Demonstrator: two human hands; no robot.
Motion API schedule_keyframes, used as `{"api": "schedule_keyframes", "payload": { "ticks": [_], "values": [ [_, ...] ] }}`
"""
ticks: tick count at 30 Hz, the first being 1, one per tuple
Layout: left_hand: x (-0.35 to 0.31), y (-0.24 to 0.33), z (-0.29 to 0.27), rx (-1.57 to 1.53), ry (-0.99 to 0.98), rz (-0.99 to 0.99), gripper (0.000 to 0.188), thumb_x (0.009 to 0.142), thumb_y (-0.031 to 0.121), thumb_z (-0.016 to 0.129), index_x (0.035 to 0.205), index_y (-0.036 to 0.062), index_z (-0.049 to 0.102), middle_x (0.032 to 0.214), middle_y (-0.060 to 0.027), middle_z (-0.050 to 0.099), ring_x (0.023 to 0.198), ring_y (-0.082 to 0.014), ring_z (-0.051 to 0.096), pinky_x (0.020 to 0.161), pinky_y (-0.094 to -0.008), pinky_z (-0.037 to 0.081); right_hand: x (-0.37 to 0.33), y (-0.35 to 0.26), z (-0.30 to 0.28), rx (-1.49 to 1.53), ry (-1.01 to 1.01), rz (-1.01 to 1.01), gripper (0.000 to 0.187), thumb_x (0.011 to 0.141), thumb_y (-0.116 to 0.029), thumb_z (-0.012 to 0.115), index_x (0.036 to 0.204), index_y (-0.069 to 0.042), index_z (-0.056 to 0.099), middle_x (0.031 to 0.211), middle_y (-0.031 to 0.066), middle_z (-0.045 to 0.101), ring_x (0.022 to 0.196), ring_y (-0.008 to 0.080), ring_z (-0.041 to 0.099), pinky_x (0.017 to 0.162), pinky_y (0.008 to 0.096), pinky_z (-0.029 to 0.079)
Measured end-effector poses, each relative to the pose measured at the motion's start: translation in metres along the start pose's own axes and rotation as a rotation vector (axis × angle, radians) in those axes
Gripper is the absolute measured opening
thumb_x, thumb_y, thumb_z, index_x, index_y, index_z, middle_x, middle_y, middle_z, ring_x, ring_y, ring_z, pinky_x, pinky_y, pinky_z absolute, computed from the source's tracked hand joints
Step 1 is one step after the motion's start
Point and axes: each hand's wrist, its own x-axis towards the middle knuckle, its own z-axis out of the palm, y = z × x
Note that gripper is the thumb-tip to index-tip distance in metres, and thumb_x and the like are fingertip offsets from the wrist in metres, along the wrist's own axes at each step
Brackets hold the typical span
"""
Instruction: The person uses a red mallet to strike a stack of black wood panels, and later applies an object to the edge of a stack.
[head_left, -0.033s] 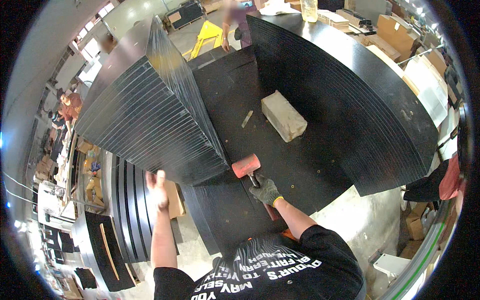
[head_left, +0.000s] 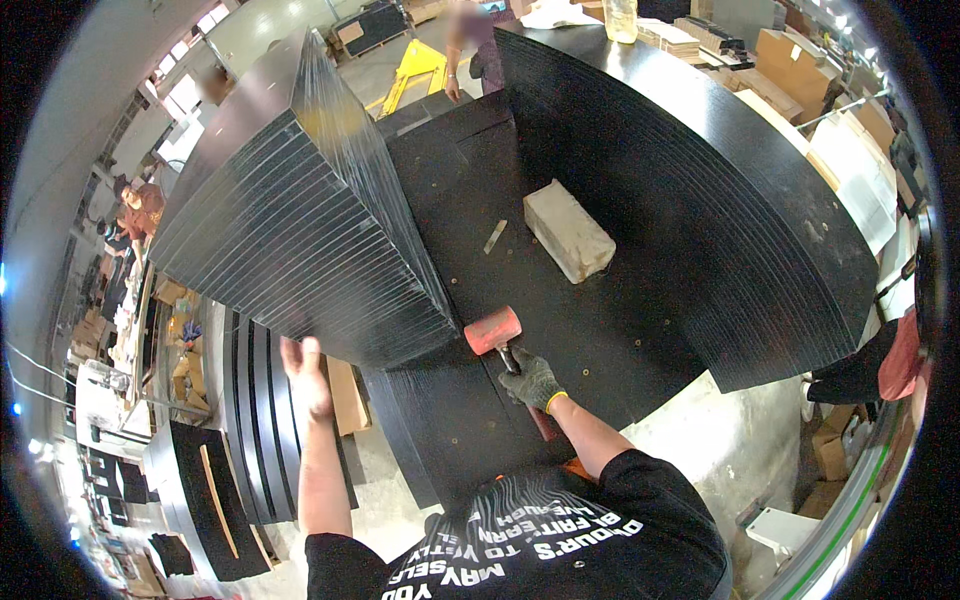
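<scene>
My right hand [head_left: 533,380], in a dark grey knit glove with a yellow cuff, is wrapped round the handle of a mallet [head_left: 492,331]. The mallet has a scuffed red head, which is close to the near corner of a tall stack of black boards [head_left: 290,240] wrapped in clear film. My left hand [head_left: 311,378] is bare and raised beside the near lower edge of that stack. Its fingers are stretched out, a little smeared, with nothing in them; whether it touches the stack I cannot tell. Both stand by a black board-topped surface [head_left: 480,400].
A pale rectangular block [head_left: 568,232] and a thin light strip [head_left: 495,237] lie on the black surface. To the right rises another black board stack [head_left: 700,180] with a curved side. Long black panels [head_left: 265,420] lean at left. A yellow pallet jack [head_left: 415,72] and a person [head_left: 475,55] are beyond.
My left hand has shifted slightly to the left and up. The right hand and the mallet show hardly any change.
</scene>
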Motion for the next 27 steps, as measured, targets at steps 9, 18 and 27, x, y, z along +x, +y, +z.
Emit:
{"api": "schedule_keyframes", "payload": {
  "ticks": [9,18,27],
  "values": [
    [0.089,0.173,0.031,0.376,0.222,0.833,0.061,0.100,0.044,0.039,0.144,0.0015,0.031,0.146,-0.0126,0.036,0.133,-0.0228,0.037,0.109,-0.0378,0.027,-0.005,-0.038,-0.027,0.107,-0.117,0.102,0.040,0.079,-0.023,0.065,0.113,-0.004,0.054,0.066,0.0104,0.062,0.055,0.0211,0.063,0.054,0.0365,0.052],
    [0.126,0.238,0.050,0.283,-0.006,0.758,0.063,0.102,0.044,0.028,0.114,-0.0081,0.061,0.127,-0.0213,0.057,0.122,-0.0285,0.051,0.109,-0.0417,0.033,0.002,-0.035,-0.020,0.241,-0.145,0.102,0.041,0.082,-0.017,0.063,0.120,-0.005,0.051,0.070,0.0090,0.060,0.054,0.0180,0.059,0.049,0.0330,0.050],
    [0.128,0.229,0.045,0.119,0.112,0.636,0.036,0.097,0.029,0.054,0.100,-0.0026,0.070,0.106,-0.0133,0.069,0.102,-0.0199,0.062,0.096,-0.0356,0.045,0.021,-0.093,-0.031,0.789,0.144,0.211,0.026,0.082,-0.011,0.062,0.106,-0.015,0.056,0.064,-0.0006,0.053,0.051,0.0122,0.050,0.044,0.0295,0.041]
  ]
}}
